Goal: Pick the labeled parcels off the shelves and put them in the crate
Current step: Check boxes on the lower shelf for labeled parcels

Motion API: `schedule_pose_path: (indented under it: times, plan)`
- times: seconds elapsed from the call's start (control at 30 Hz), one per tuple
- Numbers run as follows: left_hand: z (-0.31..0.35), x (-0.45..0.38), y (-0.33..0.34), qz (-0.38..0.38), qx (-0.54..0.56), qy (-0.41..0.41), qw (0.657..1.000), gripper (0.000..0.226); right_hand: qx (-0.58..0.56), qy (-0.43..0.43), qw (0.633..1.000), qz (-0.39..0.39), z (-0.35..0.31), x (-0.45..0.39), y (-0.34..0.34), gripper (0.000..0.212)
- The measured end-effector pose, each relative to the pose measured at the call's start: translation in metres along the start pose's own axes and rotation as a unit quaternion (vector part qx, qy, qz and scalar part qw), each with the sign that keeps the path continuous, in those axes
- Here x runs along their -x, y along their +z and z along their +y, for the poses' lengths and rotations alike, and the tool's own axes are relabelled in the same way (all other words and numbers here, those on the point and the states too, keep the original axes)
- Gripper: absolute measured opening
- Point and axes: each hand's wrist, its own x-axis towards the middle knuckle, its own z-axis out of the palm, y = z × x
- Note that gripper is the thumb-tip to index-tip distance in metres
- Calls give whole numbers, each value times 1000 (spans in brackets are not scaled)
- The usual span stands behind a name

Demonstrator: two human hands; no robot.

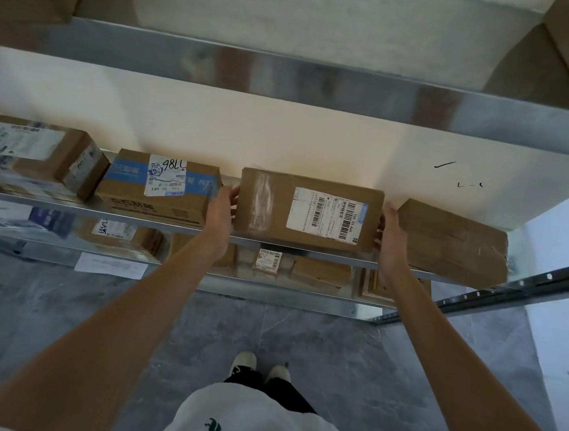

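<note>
A brown cardboard parcel with a white barcode label on top sits on the metal shelf in the middle of the view. My left hand holds its left end, fingers curled round the edge. My right hand holds its right end, fingers against the side. The parcel rests on the shelf between its neighbours. No crate is in view.
Left of it stands a parcel with blue tape and "7786" on its label, then another labeled box. An unlabeled box lies to the right. Lower shelves hold more parcels. A shelf above overhangs. Grey floor lies below.
</note>
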Motion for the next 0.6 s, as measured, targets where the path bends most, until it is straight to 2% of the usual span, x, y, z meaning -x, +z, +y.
schedule_pose_path:
  times: [0.2, 0.37, 0.47, 0.6]
  plan:
    - [-1, -8, -1, -1, -38, -45, 998, 33, 28, 32, 999, -5, 6, -6, 8, 37]
    - [-4, -14, 2, 8, -67, -60, 996, 22, 112, 26, 993, -31, 5, -5, 18, 43]
    - [-6, -14, 7, 20, -110, -52, 992, 19, 145, 10, 989, -28, 4, -4, 22, 40]
    - [3, -16, 11, 12, -143, -26, 989, 30, 133, 25, 990, -24, 8, -8, 23, 33]
